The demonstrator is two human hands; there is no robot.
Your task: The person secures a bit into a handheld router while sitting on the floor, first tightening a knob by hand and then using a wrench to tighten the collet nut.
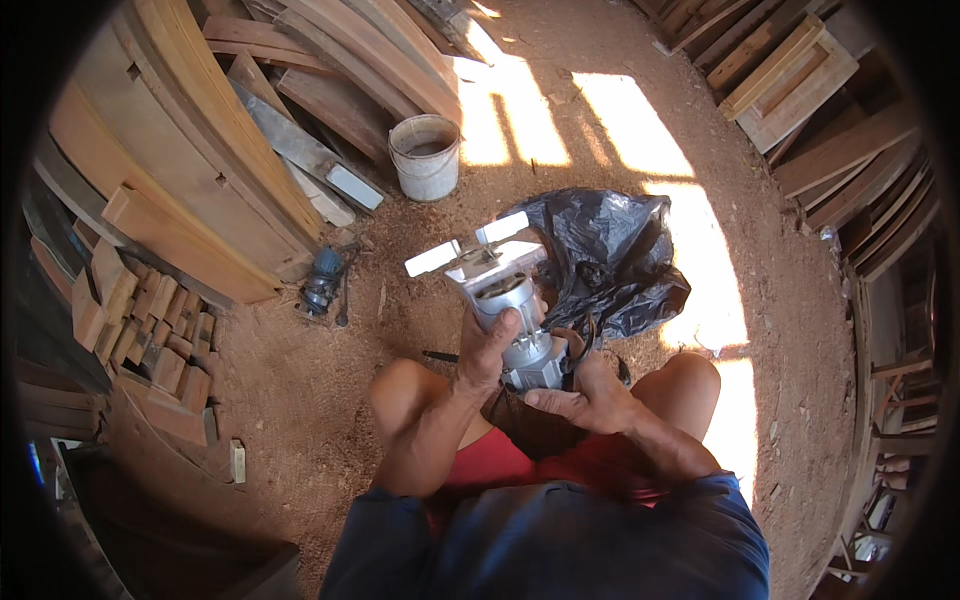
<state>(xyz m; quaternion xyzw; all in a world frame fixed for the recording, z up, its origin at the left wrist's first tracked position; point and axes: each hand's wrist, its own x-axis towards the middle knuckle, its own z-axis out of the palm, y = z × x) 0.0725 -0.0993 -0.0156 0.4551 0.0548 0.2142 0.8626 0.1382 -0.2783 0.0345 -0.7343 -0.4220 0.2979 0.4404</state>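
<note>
Between my knees I hold a silver power tool that looks like a trim router, tilted with its base pointing away from me. My left hand wraps round the side of its body, thumb on the metal. Around the near end closes my right hand, its thumb lying along the bottom of the housing. Two white bars stick out from the base at the far end. A dark cord shows beside my right fingers. Just beyond the tool, a crumpled black plastic bag lies on the dusty ground.
A whitish bucket stands ahead. To the left are a blue power tool, stacked wood blocks and tall leaning boards. A small block lies nearer me. More planks line the right side.
</note>
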